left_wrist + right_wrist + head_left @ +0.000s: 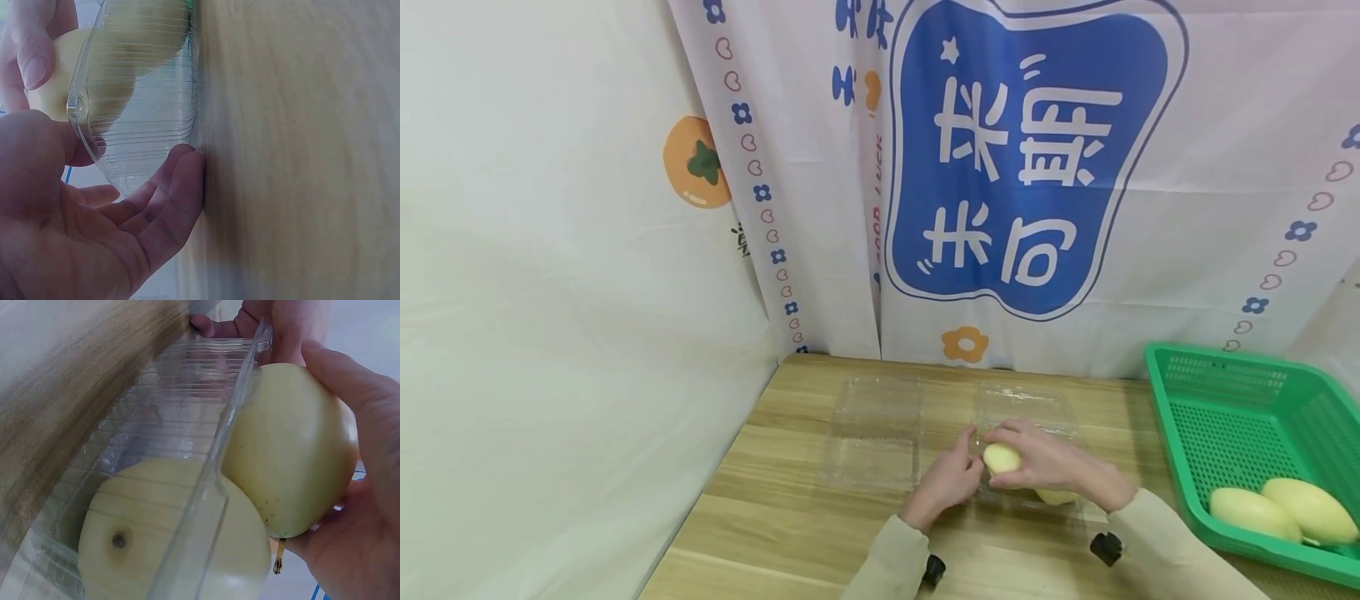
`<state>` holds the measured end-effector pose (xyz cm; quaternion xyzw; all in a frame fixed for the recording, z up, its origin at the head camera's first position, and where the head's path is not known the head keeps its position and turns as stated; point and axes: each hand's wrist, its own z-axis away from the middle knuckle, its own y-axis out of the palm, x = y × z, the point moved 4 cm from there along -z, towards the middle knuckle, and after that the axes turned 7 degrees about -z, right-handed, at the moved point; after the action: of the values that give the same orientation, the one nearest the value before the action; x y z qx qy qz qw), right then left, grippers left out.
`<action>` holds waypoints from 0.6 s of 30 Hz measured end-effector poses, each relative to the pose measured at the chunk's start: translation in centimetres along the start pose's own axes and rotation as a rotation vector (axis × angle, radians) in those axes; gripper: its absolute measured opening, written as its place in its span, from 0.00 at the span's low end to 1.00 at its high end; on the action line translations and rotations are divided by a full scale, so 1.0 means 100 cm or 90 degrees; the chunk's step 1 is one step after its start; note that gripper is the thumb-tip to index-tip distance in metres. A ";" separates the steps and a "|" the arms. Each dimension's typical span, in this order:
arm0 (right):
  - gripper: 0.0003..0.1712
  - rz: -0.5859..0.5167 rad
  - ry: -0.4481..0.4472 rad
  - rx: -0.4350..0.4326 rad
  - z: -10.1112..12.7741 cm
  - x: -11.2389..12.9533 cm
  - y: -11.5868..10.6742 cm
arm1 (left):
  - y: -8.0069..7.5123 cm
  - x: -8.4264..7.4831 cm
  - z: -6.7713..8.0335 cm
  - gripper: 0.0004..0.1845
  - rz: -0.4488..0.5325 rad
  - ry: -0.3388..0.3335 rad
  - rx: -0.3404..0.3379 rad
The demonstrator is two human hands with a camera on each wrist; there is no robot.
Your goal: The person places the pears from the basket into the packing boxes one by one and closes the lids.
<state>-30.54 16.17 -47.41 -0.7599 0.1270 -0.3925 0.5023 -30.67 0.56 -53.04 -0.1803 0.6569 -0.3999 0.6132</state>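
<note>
Clear plastic clamshell box (1026, 433) lies open on the wooden bench (790, 508). Right hand (1048, 462) cups a pale yellow fruit (1002, 457) over its rim; left hand (946, 483), fingers relaxed, steadies its side.

bare hands (951, 483), beige long sleeves (1157, 542), black wrist cameras (1107, 547)

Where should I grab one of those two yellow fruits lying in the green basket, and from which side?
Probably from above, around the middle of the nearer fruit. Both lie on their sides, touching, in the corner of the green basket; its wall and the other fruit block the sides, so fingers best span the narrow width across the long axis.
</note>
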 end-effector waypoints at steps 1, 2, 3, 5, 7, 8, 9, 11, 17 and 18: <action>0.36 -0.001 -0.002 -0.001 -0.001 0.000 0.000 | 0.000 0.000 0.000 0.33 0.002 0.000 0.001; 0.36 0.000 -0.004 -0.002 -0.001 0.001 0.000 | 0.000 0.000 0.000 0.33 0.002 0.000 0.002; 0.35 -0.002 -0.005 -0.003 -0.002 0.000 0.000 | -0.001 0.000 0.001 0.33 0.002 0.000 0.003; 0.36 -0.005 -0.005 -0.002 -0.003 -0.001 0.002 | -0.001 0.000 0.001 0.32 -0.001 0.000 0.003; 0.36 -0.007 -0.003 0.006 -0.003 -0.003 0.005 | -0.001 0.000 0.001 0.31 -0.010 0.001 0.003; 0.36 -0.006 -0.002 0.009 -0.003 -0.004 0.006 | -0.001 0.000 0.001 0.30 -0.014 0.003 0.003; 0.36 -0.005 -0.002 0.011 -0.003 -0.005 0.008 | -0.001 0.000 0.001 0.30 -0.017 0.005 0.003; 0.36 0.000 -0.004 0.012 -0.002 -0.007 0.010 | -0.001 -0.001 0.002 0.30 -0.025 0.007 0.003; 0.35 -0.024 -0.010 -0.001 -0.003 -0.008 0.011 | -0.003 -0.001 0.003 0.29 -0.019 0.017 0.007; 0.34 -0.030 -0.008 0.001 -0.003 -0.008 0.011 | -0.003 -0.001 0.002 0.29 -0.017 0.020 0.008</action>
<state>-31.07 15.88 -48.63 -0.7647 0.1053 -0.3997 0.4943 -30.50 0.37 -52.73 -0.1789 0.6615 -0.4149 0.5986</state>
